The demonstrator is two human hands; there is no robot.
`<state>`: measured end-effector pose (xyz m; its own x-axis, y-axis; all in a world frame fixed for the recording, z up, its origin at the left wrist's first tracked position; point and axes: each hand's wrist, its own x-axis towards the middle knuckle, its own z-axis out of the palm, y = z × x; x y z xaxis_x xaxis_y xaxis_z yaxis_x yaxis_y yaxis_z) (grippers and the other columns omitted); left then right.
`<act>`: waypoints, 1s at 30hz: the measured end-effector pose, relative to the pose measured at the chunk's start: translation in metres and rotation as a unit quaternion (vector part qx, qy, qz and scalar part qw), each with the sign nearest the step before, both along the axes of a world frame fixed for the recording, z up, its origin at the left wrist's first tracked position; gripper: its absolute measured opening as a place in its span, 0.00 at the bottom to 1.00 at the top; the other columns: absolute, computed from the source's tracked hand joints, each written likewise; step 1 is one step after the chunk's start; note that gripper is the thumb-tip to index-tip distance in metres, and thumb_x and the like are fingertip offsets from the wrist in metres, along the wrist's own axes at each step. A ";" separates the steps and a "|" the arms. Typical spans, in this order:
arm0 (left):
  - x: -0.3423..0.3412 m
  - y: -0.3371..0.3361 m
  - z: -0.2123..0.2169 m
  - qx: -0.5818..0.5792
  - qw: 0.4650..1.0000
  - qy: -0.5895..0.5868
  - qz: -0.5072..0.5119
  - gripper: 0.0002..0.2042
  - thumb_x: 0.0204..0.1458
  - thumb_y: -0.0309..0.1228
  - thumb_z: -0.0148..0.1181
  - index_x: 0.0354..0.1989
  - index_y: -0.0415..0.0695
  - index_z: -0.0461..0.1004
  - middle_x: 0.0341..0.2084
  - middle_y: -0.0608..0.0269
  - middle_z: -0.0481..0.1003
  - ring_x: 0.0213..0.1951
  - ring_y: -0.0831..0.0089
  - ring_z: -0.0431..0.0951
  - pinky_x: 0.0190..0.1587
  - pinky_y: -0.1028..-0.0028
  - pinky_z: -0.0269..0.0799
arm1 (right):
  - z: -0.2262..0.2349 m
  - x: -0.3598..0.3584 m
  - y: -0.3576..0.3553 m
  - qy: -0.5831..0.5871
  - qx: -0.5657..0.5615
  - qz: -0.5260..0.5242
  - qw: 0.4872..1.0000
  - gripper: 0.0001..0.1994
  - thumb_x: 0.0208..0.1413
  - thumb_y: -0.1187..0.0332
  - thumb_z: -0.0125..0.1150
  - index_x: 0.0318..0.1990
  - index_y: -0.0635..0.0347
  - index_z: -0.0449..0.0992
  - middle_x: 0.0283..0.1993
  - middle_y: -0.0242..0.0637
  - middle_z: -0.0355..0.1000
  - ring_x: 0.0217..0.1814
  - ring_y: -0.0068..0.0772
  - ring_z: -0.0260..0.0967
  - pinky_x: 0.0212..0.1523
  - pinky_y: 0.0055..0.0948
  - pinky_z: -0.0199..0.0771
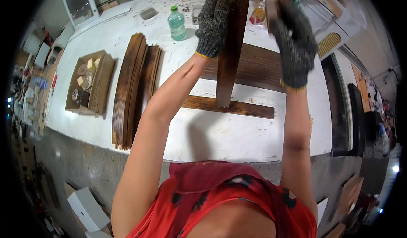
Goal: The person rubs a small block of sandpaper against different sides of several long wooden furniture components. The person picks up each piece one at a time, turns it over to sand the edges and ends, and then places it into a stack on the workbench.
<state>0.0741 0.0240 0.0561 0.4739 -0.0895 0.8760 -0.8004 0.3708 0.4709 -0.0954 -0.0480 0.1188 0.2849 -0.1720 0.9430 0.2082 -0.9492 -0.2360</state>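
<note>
My left hand (213, 24), in a dark knitted glove, grips a long dark-stained wooden slat (231, 56) that stands upright, its lower end resting on another dark slat (237, 107) lying flat on the white table (212, 136). My right hand (292, 43), also gloved, holds a small brown block (271, 9) against the upright slat's upper right side. Behind the upright slat lies a flat group of dark slats (258, 66).
A stack of dark curved slats (132, 87) lies at the left of the table, beside a cardboard box (90, 83) of small items. A green plastic bottle (177, 24) stands at the back. White boxes (87, 208) sit on the floor.
</note>
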 end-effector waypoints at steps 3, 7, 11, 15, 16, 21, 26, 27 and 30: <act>-0.014 -0.006 0.002 -0.004 0.997 0.037 -0.063 0.11 0.63 0.33 0.49 0.44 0.39 0.74 0.38 0.55 0.75 0.40 0.60 0.75 0.45 0.67 0.69 | 0.047 0.042 0.008 -0.061 0.104 0.082 0.989 0.18 0.46 0.74 0.65 0.48 0.61 0.78 0.53 0.49 0.71 0.54 0.49 0.69 0.55 0.40 0.68; -0.008 -0.008 -0.001 0.015 0.997 0.050 -0.057 0.14 0.55 0.24 0.51 0.50 0.40 0.72 0.43 0.53 0.76 0.43 0.59 0.76 0.46 0.65 0.72 | 0.034 0.053 -0.007 -0.032 -0.132 -0.082 0.987 0.14 0.47 0.73 0.66 0.44 0.58 0.79 0.45 0.43 0.75 0.48 0.44 0.72 0.51 0.38 0.70; 0.002 -0.009 -0.001 -0.069 0.944 0.225 -0.232 0.12 0.63 0.38 0.51 0.42 0.41 0.74 0.31 0.69 0.74 0.33 0.81 0.70 0.36 0.79 0.68 | -0.062 0.063 -0.014 -0.090 -0.135 -0.040 0.986 0.13 0.46 0.71 0.71 0.42 0.55 0.80 0.42 0.39 0.78 0.41 0.39 0.75 0.41 0.29 0.75; 0.024 -0.012 -0.008 -0.017 0.971 0.217 -0.103 0.11 0.63 0.35 0.52 0.41 0.40 0.74 0.30 0.69 0.74 0.33 0.80 0.69 0.36 0.77 0.67 | -0.182 0.013 0.020 0.059 -0.057 -0.037 0.996 0.10 0.45 0.73 0.69 0.36 0.54 0.77 0.40 0.41 0.75 0.37 0.45 0.74 0.33 0.37 0.73; 0.028 -0.014 -0.010 -0.007 0.978 0.201 -0.061 0.12 0.63 0.36 0.52 0.41 0.40 0.74 0.31 0.67 0.74 0.34 0.77 0.70 0.37 0.75 0.67 | -0.212 -0.003 0.026 0.075 -0.027 -0.006 0.997 0.10 0.45 0.73 0.70 0.36 0.54 0.77 0.40 0.42 0.75 0.35 0.46 0.74 0.32 0.36 0.74; 0.054 -0.028 -0.027 -0.018 0.979 0.193 -0.060 0.13 0.62 0.38 0.52 0.42 0.39 0.74 0.33 0.63 0.75 0.37 0.75 0.71 0.41 0.73 0.68 | -0.278 -0.074 0.050 0.356 0.059 0.043 0.932 0.19 0.40 0.76 0.65 0.45 0.53 0.78 0.49 0.44 0.74 0.49 0.48 0.71 0.48 0.42 0.71; 0.047 -0.038 -0.041 0.060 0.963 0.243 -0.098 0.13 0.62 0.37 0.52 0.46 0.39 0.74 0.35 0.64 0.75 0.38 0.73 0.72 0.42 0.73 0.69 | -0.295 -0.084 0.036 0.427 0.022 0.048 0.903 0.18 0.43 0.70 0.64 0.46 0.50 0.78 0.52 0.41 0.72 0.52 0.45 0.68 0.52 0.43 0.68; 0.042 -0.035 -0.041 0.105 0.954 0.262 -0.100 0.13 0.62 0.36 0.52 0.46 0.39 0.74 0.35 0.63 0.75 0.38 0.72 0.72 0.42 0.73 0.69 | -0.298 -0.084 0.033 0.439 0.025 0.048 0.897 0.18 0.44 0.69 0.63 0.47 0.50 0.78 0.52 0.40 0.72 0.53 0.45 0.67 0.53 0.43 0.67; 0.030 -0.018 -0.136 0.270 0.955 0.117 -0.047 0.16 0.55 0.35 0.57 0.52 0.49 0.72 0.39 0.49 0.75 0.43 0.53 0.74 0.42 0.63 0.73 | -0.298 -0.079 0.034 0.435 -0.002 0.068 0.898 0.19 0.44 0.68 0.64 0.48 0.50 0.77 0.55 0.41 0.70 0.54 0.46 0.66 0.54 0.44 0.66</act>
